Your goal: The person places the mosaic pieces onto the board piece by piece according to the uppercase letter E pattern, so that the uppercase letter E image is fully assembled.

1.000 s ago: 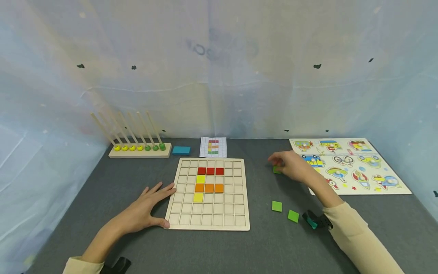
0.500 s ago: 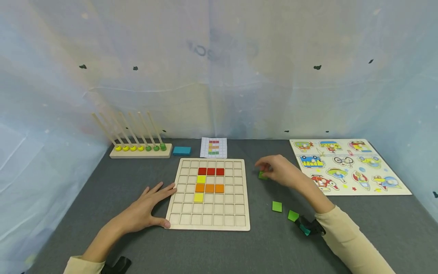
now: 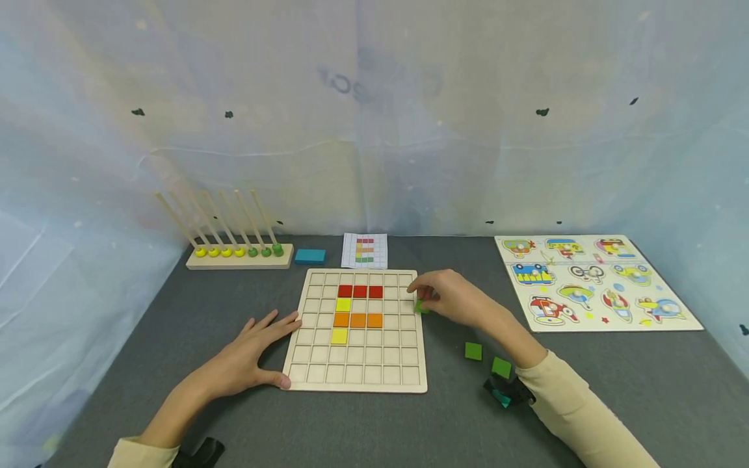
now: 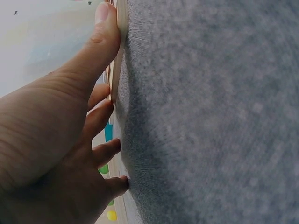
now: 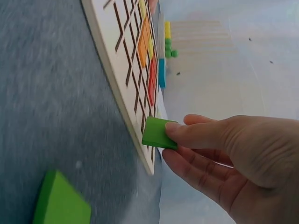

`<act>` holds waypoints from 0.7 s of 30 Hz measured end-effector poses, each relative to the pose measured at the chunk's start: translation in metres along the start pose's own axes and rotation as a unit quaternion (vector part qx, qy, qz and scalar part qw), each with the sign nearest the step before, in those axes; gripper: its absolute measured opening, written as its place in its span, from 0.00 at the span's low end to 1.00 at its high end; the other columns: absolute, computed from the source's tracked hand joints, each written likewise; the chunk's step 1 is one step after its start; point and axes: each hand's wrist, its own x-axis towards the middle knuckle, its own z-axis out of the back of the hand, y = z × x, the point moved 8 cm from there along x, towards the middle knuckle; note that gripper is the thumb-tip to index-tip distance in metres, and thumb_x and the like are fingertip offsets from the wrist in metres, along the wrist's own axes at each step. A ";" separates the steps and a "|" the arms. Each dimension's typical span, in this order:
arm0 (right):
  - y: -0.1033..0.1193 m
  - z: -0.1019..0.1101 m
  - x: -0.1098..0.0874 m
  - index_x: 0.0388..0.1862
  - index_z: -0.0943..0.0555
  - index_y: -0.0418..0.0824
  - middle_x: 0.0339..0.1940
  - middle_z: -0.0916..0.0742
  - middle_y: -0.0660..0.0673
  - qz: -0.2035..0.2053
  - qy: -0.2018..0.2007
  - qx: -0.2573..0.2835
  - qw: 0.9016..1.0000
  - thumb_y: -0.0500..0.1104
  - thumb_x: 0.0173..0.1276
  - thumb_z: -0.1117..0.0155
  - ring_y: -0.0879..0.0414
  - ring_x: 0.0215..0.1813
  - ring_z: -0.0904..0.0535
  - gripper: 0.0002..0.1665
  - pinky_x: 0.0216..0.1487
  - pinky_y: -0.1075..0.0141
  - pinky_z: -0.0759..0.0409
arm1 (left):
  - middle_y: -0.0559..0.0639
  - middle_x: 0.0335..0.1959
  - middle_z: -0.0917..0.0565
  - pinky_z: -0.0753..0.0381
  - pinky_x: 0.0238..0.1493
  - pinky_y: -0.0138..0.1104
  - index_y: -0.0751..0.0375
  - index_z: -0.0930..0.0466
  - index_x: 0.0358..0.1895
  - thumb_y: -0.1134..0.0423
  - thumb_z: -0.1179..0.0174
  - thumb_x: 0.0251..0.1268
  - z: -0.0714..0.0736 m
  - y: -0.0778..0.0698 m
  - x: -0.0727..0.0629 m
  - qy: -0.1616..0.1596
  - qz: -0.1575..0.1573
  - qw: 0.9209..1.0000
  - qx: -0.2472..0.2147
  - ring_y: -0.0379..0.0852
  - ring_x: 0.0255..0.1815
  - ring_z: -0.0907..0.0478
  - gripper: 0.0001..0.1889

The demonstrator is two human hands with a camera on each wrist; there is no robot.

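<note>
A green square tile (image 5: 156, 132) is pinched between the thumb and fingers of my right hand (image 3: 449, 297), at the right edge of the wooden grid board (image 3: 409, 357). My left hand (image 3: 248, 356) lies spread with straight fingers along the board's left edge; its thumb touches the lower left corner. Set in the board's cells are a row of red tiles (image 3: 360, 292), a row of orange tiles (image 3: 357, 320), an upper yellow tile (image 3: 343, 305) and a lower yellow tile (image 3: 339, 336). Two more green tiles, one nearer the board (image 3: 473, 351) and one farther right (image 3: 501, 368), lie on the cloth.
Behind the board lie a pattern card (image 3: 380, 250) with coloured squares and a blue block (image 3: 310, 257). A bead rack (image 3: 240, 262) with upright pegs stands at the back left. At the back right is a vehicle picture puzzle (image 3: 597, 302). Grey cloth (image 3: 374, 429) covers the table.
My right hand has carried the green tile leftward from beside the vehicle puzzle to the board's right edge. The left hand has stayed in place.
</note>
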 end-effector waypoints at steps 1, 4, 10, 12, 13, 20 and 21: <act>0.003 -0.002 0.001 0.51 0.17 0.34 0.36 0.14 0.48 0.003 -0.001 -0.001 1.000 0.30 0.60 0.30 0.57 0.39 0.19 0.19 0.39 0.66 0.19 | 0.55 0.77 0.42 0.63 0.69 0.68 0.52 0.37 0.75 0.34 0.30 0.39 0.000 0.000 0.000 0.000 0.002 1.000 0.000 0.68 0.77 0.55 0.55; 0.010 -0.009 0.006 0.51 0.16 0.35 0.37 0.14 0.49 0.013 0.000 -0.001 1.000 0.30 0.60 0.29 0.58 0.39 0.19 0.18 0.40 0.66 0.19 | 0.55 0.77 0.42 0.63 0.68 0.69 0.52 0.37 0.75 0.34 0.30 0.39 0.001 -0.001 0.000 -0.001 0.001 1.000 -0.001 0.69 0.77 0.55 0.55; 0.030 -0.022 0.014 0.50 0.16 0.35 0.37 0.14 0.48 0.041 0.013 0.014 0.999 0.31 0.61 0.30 0.57 0.40 0.19 0.17 0.40 0.65 0.18 | 0.54 0.77 0.41 0.62 0.68 0.69 0.52 0.37 0.75 0.34 0.31 0.40 0.001 -0.002 -0.001 0.000 0.002 1.000 0.001 0.69 0.77 0.55 0.54; 0.037 -0.026 0.018 0.49 0.16 0.36 0.38 0.14 0.48 0.053 0.016 0.015 0.998 0.31 0.61 0.30 0.58 0.40 0.20 0.16 0.41 0.65 0.18 | 0.54 0.77 0.41 0.62 0.68 0.70 0.52 0.37 0.75 0.34 0.31 0.40 0.001 -0.002 -0.001 0.001 0.002 1.000 0.000 0.69 0.77 0.55 0.54; 0.040 -0.028 0.019 0.49 0.16 0.36 0.38 0.14 0.48 0.057 0.017 0.016 0.998 0.31 0.62 0.30 0.58 0.40 0.20 0.16 0.41 0.65 0.18 | 0.54 0.77 0.41 0.62 0.68 0.70 0.52 0.37 0.75 0.34 0.31 0.40 0.001 -0.002 -0.002 0.001 0.001 1.000 0.000 0.69 0.77 0.55 0.54; 0.058 -0.040 0.028 0.49 0.16 0.37 0.40 0.13 0.48 0.071 0.028 0.044 0.996 0.33 0.62 0.29 0.59 0.40 0.21 0.16 0.43 0.67 0.19 | 0.54 0.77 0.42 0.63 0.68 0.69 0.51 0.37 0.75 0.34 0.31 0.41 0.001 -0.002 -0.001 -0.001 -0.003 1.000 -0.002 0.68 0.77 0.55 0.53; 0.059 -0.043 0.029 0.49 0.16 0.36 0.40 0.13 0.48 0.073 0.031 0.051 0.996 0.33 0.62 0.29 0.59 0.40 0.21 0.16 0.43 0.68 0.19 | 0.54 0.77 0.42 0.63 0.68 0.69 0.51 0.37 0.75 0.34 0.31 0.41 0.001 -0.003 -0.001 -0.001 -0.003 1.000 -0.002 0.68 0.77 0.55 0.53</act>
